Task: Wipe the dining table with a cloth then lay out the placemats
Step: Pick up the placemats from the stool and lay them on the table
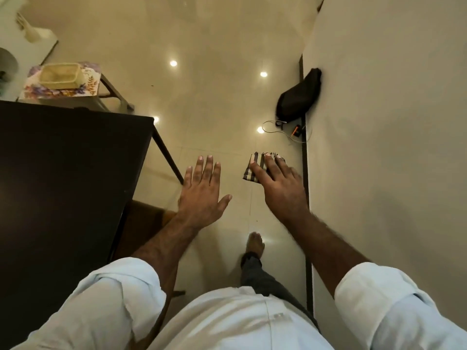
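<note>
Head view: glossy beige floor (214,84) runs as an open lane between the pale wall (379,122) on the right and the dark dining table (63,173) on the left. A floral placemat (89,83) lies under a basket (60,75) beyond the table's far edge; left hand (202,193) spread, holding nothing, right hand (280,183) clasps the folded striped cloth (249,171) over the floor.

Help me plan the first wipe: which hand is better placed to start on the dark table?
Right, probably: the right hand holds the striped cloth, so it only has to swing across. The left hand is open and empty, though it hangs nearer the table corner.
</note>
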Action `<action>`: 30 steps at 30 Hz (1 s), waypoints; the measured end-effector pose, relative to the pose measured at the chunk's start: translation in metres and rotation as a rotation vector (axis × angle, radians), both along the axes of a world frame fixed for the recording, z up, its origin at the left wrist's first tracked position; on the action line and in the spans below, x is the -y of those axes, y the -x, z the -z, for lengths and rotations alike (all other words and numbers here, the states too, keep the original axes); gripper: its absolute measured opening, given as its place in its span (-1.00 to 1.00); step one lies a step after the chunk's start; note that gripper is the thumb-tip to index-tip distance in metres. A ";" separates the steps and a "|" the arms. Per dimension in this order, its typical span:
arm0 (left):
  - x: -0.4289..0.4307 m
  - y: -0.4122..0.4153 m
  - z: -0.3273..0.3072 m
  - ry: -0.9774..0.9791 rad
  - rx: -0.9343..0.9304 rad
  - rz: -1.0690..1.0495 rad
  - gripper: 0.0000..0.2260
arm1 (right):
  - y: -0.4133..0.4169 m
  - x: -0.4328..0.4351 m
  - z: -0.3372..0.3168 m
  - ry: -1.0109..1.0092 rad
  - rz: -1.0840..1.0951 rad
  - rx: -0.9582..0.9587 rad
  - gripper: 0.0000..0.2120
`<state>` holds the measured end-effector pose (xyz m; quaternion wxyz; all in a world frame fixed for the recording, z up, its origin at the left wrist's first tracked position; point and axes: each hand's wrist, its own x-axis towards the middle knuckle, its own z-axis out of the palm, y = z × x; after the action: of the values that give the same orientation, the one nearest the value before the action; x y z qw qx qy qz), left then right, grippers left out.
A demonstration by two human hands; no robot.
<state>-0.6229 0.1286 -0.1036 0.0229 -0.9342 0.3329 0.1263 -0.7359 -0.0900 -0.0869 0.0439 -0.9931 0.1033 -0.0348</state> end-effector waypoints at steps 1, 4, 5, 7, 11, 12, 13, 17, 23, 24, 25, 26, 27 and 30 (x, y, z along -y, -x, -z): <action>0.006 -0.010 0.000 -0.012 -0.009 -0.009 -0.11 | -0.012 0.007 0.002 0.003 -0.013 0.007 -0.34; 0.047 -0.067 0.004 -0.021 -0.036 -0.090 -0.11 | -0.083 0.057 0.004 -0.027 -0.057 -0.040 -0.35; 0.056 -0.084 0.003 -0.029 -0.046 -0.125 -0.12 | -0.107 0.071 0.003 -0.022 -0.079 -0.070 -0.37; 0.071 -0.115 0.001 -0.045 -0.065 -0.175 -0.12 | -0.154 0.092 0.000 -0.021 -0.129 -0.113 -0.41; 0.089 -0.176 0.004 -0.052 -0.088 -0.260 -0.11 | -0.243 0.119 -0.002 -0.009 -0.184 -0.097 -0.43; 0.094 -0.198 0.005 -0.052 -0.090 -0.283 -0.11 | -0.270 0.124 0.001 -0.007 -0.203 -0.081 -0.41; 0.097 -0.218 0.007 -0.047 -0.088 -0.309 -0.11 | -0.296 0.128 0.005 -0.004 -0.225 -0.063 -0.40; 0.100 -0.312 0.017 0.013 -0.065 -0.388 -0.11 | -0.406 0.133 0.014 0.021 -0.333 -0.073 -0.40; 0.085 -0.433 0.009 0.033 -0.080 -0.471 -0.12 | -0.549 0.114 0.007 0.016 -0.429 -0.071 -0.34; 0.082 -0.453 0.008 0.028 -0.093 -0.477 -0.12 | -0.574 0.111 0.008 0.003 -0.455 -0.079 -0.38; 0.079 -0.470 0.005 0.029 -0.105 -0.485 -0.12 | -0.596 0.106 0.008 -0.012 -0.473 -0.078 -0.41; 0.076 -0.484 0.004 0.034 -0.109 -0.497 -0.12 | -0.613 0.102 0.008 -0.024 -0.480 -0.070 -0.42; 0.072 -0.501 0.003 0.045 -0.108 -0.522 -0.12 | -0.635 0.098 0.008 -0.033 -0.498 -0.073 -0.41; 0.062 -0.550 0.007 0.033 -0.103 -0.600 -0.12 | -0.703 0.084 0.013 -0.047 -0.580 -0.071 -0.35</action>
<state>-0.0726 0.0666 -0.1105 -0.0477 -0.9834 0.0449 0.1692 -0.0330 -0.1738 -0.1001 0.0714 -0.9804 -0.1829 0.0163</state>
